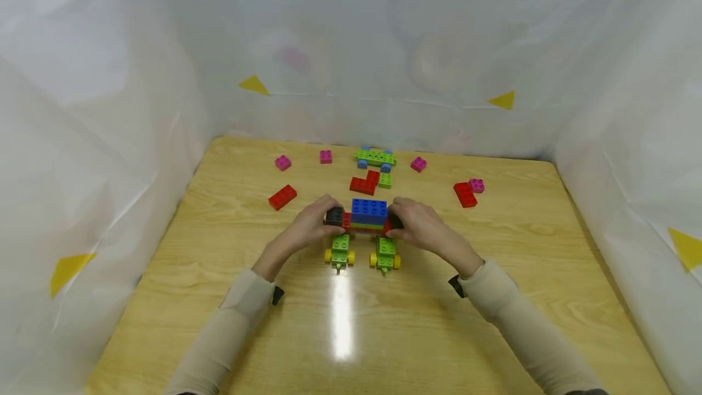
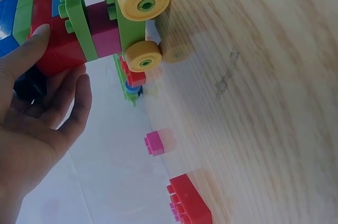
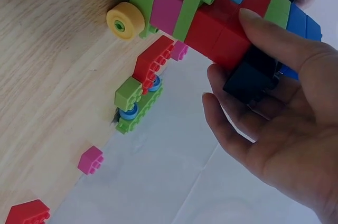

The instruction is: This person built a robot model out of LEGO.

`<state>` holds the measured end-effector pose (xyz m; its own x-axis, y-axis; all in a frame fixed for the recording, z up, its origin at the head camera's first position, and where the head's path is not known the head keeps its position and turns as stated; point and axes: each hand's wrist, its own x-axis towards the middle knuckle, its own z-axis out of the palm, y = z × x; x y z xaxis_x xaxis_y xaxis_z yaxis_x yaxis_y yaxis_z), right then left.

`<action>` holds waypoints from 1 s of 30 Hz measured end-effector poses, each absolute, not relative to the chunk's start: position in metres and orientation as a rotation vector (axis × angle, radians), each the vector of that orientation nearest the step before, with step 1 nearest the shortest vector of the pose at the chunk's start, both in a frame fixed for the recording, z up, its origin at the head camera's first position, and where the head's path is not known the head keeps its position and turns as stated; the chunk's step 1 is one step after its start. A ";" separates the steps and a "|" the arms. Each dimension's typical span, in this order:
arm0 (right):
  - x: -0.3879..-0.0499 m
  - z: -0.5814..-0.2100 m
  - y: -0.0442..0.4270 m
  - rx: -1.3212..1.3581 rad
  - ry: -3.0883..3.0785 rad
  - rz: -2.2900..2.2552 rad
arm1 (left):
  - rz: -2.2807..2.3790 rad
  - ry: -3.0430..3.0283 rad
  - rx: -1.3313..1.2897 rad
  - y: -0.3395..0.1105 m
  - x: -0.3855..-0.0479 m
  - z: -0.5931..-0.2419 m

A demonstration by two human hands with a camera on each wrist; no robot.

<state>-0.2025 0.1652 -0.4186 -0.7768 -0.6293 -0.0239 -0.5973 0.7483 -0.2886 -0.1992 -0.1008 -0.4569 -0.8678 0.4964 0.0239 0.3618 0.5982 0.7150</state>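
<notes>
A brick assembly spans two green wheeled bases [image 1: 340, 255] [image 1: 386, 258] with yellow wheels. Blue bricks [image 1: 369, 209] top it, over a green layer and a red one, with black bricks at both ends. My left hand [image 1: 307, 224] grips its left end, thumb on the red brick [image 2: 60, 55] and fingers around the black piece [image 2: 30, 84]. At the other end my right hand [image 1: 425, 225] holds the red brick [image 3: 219, 34] and black piece [image 3: 251, 76] between thumb and fingers. Magenta bricks [image 2: 104, 28] [image 3: 169, 5] join the green parts below the red ones.
Behind the assembly lie red bricks [image 1: 362, 185], a small green brick [image 1: 386, 180] and a green base with blue wheels [image 1: 375, 156]. Red bricks [image 1: 282, 197] [image 1: 465, 195] and several magenta ones [image 1: 326, 156] [image 1: 419, 164] are spread to both sides. White sheeting [image 1: 373, 47] surrounds the table.
</notes>
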 end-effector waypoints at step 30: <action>-0.197 -0.433 0.168 -0.811 2.777 -0.760 | 1.209 2.577 0.726 -0.104 -0.195 -0.462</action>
